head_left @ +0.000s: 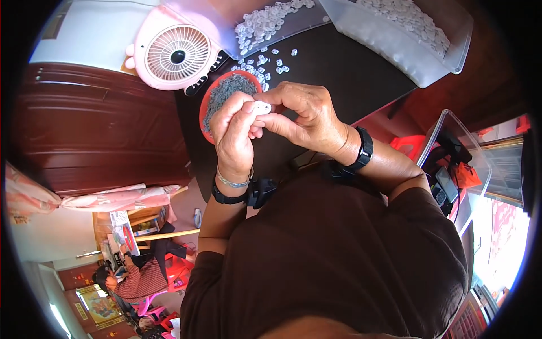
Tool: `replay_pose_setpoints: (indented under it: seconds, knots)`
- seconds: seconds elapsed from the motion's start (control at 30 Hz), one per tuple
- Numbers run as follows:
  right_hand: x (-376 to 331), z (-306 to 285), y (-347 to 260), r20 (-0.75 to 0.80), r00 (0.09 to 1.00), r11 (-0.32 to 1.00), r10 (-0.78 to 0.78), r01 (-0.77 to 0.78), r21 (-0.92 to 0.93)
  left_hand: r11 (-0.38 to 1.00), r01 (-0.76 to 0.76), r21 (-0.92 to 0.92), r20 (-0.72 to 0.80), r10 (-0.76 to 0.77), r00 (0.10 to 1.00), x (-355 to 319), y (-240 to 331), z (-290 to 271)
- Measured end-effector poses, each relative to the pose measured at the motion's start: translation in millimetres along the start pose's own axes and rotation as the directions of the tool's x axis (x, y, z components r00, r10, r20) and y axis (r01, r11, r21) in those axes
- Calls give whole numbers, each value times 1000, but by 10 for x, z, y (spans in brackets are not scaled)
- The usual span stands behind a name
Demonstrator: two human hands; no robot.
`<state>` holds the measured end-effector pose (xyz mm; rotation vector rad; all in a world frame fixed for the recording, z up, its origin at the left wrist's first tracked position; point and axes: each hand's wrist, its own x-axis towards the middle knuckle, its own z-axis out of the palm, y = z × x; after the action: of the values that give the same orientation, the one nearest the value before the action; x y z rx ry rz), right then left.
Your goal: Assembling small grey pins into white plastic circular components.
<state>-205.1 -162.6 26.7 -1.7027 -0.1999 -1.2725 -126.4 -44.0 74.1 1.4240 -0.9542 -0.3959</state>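
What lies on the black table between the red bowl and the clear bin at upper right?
In the head view, loose small white pieces lie scattered on the black table between the red bowl and the clear bin.

Small white plastic piece [262, 107] — pinched at fingertips above the red bowl [210, 101].

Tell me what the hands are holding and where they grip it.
Both hands, left hand and right hand, pinch one small white plastic piece between their fingertips, at its opposite ends, above the red bowl.

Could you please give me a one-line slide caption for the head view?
Both hands, left hand and right hand, pinch a small white part over a red bowl.
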Motion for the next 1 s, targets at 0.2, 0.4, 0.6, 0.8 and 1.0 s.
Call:
replay_pose_setpoints:
  seconds: [0.2, 0.4, 0.6, 0.8, 1.0]
  knots:
    - [-48, -57, 10, -20, 1000, 1000, 6, -7, -3, 999, -3, 45, 26, 2, 1000, 13, -7, 70]
    - [-92, -99, 61, 5, 1000, 996, 13, -12, -90, 998, 54, 28, -14, -53, 998, 8, -97, 117]
    - [-119, -94, 109, -7, 998, 997, 61, -61, -43, 996, 82, -19, -57, -83, 995, -7, -215, 134]
    - [-166, -137, 136, 53, 994, 994, 97, -94, -46, 994, 110, -26, -48, -111, 993, -22, -257, 144]
    - [-212, -104, 194, 19, 990, 990, 140, -140, -16, 961, 176, -212, -46, -190, 981, -5, -302, 147]
